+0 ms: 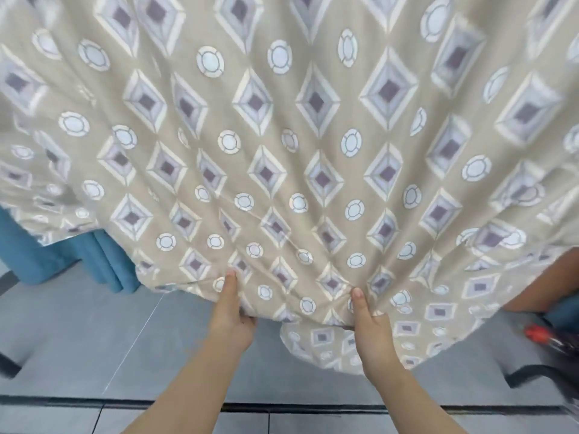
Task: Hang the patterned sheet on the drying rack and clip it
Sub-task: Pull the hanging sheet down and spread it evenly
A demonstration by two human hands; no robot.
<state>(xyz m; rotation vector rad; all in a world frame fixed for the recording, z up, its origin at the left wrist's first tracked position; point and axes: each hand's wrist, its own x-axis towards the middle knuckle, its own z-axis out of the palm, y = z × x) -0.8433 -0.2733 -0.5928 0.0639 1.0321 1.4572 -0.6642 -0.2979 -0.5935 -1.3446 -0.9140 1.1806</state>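
blue fabric [62, 255] hangs far left above the grey tiled floor [94, 339]. the left hand [230, 321] pinches the lower hem of the patterned sheet [282, 151], thumb on top, fingers curled beneath. the right hand [371, 327] grips a bunched fold nearby. the sheet blocks nearly everything behind it. a blurred red object [537, 335] lies far right.
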